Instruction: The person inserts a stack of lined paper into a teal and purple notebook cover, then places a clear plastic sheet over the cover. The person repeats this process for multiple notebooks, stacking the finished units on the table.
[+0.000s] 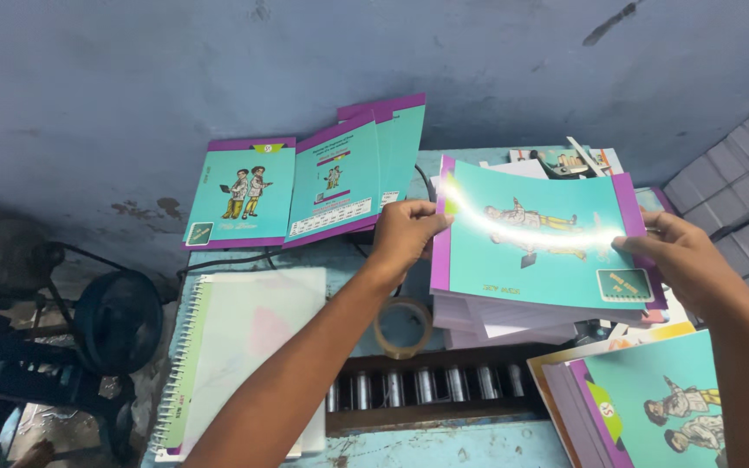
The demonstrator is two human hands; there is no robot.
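Blue, scuffed wall rises behind a pale blue counter (409, 446) crowded with printed stock. Both hands grip one glossy teal cover sheet with purple edges (535, 243), held tilted over a stack of white pages (487, 319): the left hand (405, 234) pinches its left edge, thumb on top, and the right hand (682, 256) clasps the right edge near a small printed box, with glare streaking across the sheet. Leaning against the wall to the left stand several more teal covers (305, 182), fanned and overlapping. Below them lies a spiral-bound notebook (240, 355) with a pale cover, partly crossed by the left forearm. A roll of clear tape (403, 328) sits just beside the stack, and in front of it runs a dark wooden rack with metal cylinders (431, 390). Another pile of teal covers (643, 403) lies at the lower right, under the right forearm. Grey bundled stacks (739, 191) fill the right edge, and dark machinery (54, 338) stands at left.
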